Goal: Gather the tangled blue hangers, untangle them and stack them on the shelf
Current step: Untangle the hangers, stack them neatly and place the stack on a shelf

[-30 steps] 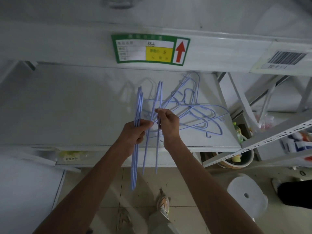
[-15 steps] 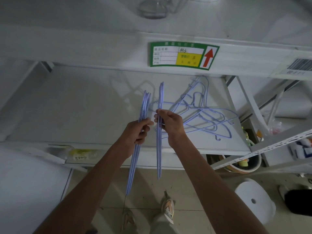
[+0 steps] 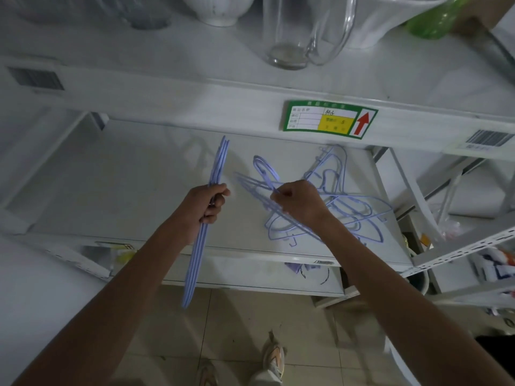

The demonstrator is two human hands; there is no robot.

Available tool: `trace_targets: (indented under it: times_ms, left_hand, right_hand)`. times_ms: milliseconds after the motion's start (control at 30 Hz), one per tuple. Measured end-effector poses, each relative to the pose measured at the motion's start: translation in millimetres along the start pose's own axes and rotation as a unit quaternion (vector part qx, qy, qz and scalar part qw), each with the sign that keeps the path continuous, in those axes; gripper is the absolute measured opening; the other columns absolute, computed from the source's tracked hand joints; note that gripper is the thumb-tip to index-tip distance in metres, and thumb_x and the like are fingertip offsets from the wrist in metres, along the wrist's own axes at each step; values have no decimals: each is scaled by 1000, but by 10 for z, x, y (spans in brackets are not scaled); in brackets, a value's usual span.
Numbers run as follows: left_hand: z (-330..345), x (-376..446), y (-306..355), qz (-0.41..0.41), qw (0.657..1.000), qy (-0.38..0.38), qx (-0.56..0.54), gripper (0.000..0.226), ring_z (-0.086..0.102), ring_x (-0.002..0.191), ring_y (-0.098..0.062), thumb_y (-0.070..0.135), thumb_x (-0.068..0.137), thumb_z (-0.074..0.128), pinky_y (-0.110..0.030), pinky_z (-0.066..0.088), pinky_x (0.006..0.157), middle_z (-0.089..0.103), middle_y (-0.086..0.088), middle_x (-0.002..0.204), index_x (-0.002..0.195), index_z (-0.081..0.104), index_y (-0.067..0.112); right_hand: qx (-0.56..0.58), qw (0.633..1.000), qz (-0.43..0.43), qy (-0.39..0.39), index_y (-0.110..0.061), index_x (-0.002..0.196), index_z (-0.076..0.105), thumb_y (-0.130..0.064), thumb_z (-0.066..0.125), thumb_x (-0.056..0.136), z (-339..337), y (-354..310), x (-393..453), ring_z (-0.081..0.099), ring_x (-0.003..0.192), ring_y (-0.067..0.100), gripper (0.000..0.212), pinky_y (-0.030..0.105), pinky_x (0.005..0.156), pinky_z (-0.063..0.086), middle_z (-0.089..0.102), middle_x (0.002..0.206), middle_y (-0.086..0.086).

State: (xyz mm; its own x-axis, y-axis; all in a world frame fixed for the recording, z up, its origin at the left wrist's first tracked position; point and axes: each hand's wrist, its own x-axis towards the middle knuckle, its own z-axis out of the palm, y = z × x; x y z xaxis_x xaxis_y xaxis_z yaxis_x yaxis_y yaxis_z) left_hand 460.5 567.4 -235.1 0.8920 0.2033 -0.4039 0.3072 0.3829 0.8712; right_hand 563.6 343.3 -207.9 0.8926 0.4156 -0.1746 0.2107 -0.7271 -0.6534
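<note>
Two groups of blue hangers show here. Your left hand (image 3: pixel 209 204) is wrapped around a neat bundle of hangers (image 3: pixel 204 218), held edge-on and nearly upright, its top over the middle of the shelf (image 3: pixel 111 190) and its lower end hanging past the shelf's front edge above the tiled floor (image 3: pixel 237 330). Your right hand (image 3: pixel 299 201) pinches the wire of one hanger (image 3: pixel 263 175) at the left of the tangled pile (image 3: pixel 342 201), which lies on the right half of the shelf, reaching toward its right edge. On the upper shelf (image 3: pixel 195 65) stand a glass jug (image 3: pixel 303 29) and a white bowl (image 3: pixel 220 9); a green label (image 3: pixel 328 119) is stuck to its front edge.
</note>
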Motion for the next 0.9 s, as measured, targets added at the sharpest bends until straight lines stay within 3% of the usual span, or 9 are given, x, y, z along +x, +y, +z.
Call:
trace_targets:
  times_ms: [133, 300, 433, 533, 600, 700, 767, 833, 900]
  left_hand:
    - [-41, -8, 10, 2, 1000, 17, 19, 21, 29, 33, -3, 21, 102, 53, -16, 17, 35, 46, 4, 58, 87, 64, 10]
    - [21, 50, -61, 59, 994, 51, 73, 5, 30, 39, -5, 16, 93, 68, -17, 21, 39, 63, -4, 80, 92, 70, 12]
    - [129, 155, -65, 49, 991, 18, 123, 33, 27, 41, -7, 28, 85, 76, -18, 23, 39, 61, -8, 80, 116, 76, 16]
    - [294, 195, -108, 14, 984, -39, 171, 24, 25, 39, -8, 26, 90, 73, -17, 21, 38, 72, -7, 97, 110, 78, 15]
    - [381, 193, -171, -9, 983, -84, 162, 23, 23, 39, -6, 27, 99, 61, -18, 20, 37, 78, -8, 110, 110, 75, 14]
    - [440, 196, -264, -18, 986, -102, 132, 21, 23, 40, -6, 25, 102, 58, -19, 22, 39, 78, -11, 110, 107, 72, 9]
    - [485, 192, -320, -11, 988, -100, 113, 22, 26, 40, -5, 23, 100, 62, -20, 23, 40, 78, -10, 104, 106, 73, 5]
    - [556, 174, -360, 1, 990, -86, 108, 23, 31, 41, -7, 24, 97, 67, -19, 26, 40, 74, -5, 82, 101, 74, 3]
    - [625, 162, -387, 12, 990, -52, 127, 24, 35, 47, -12, 26, 96, 69, -20, 27, 42, 65, -7, 71, 96, 75, 3]
  right_hand:
    - [-236, 967, -81, 53, -23, 95, 70, -37, 61, 93, -71, 51, -84, 68, 91, 28, 17, 34, 73, 46, 73, 94, 4]
    - [-306, 924, -200, 116, -17, 100, 69, -37, 61, 98, -115, 190, 28, 69, 88, 30, 21, 40, 90, 41, 70, 93, 4]
    - [-341, 888, -284, 121, -16, 98, 69, -26, 63, 98, -118, 356, 108, 66, 94, 35, 12, 47, 100, 39, 66, 96, 8]
    - [-309, 886, -323, 125, -15, 99, 75, -23, 74, 91, -95, 394, 185, 63, 104, 35, 11, 55, 113, 34, 67, 105, 9]
    - [-285, 884, -343, 143, -17, 97, 78, -25, 79, 87, -61, 395, 232, 60, 107, 36, 13, 55, 110, 38, 66, 111, 9]
    - [-251, 897, -323, 166, -25, 104, 80, -34, 73, 89, 22, 382, 249, 51, 114, 33, 19, 45, 99, 40, 59, 120, 6]
    - [-207, 921, -290, 159, -24, 109, 80, -31, 71, 91, 123, 361, 216, 51, 121, 34, 21, 44, 97, 42, 58, 129, 8]
    - [-147, 945, -247, 157, -18, 117, 77, -21, 73, 91, 269, 325, 169, 50, 126, 37, 26, 47, 98, 46, 56, 137, 12]
    - [-26, 975, -147, 162, -17, 137, 64, -14, 73, 92, 429, 293, 99, 48, 130, 32, 46, 43, 105, 47, 50, 140, 14]
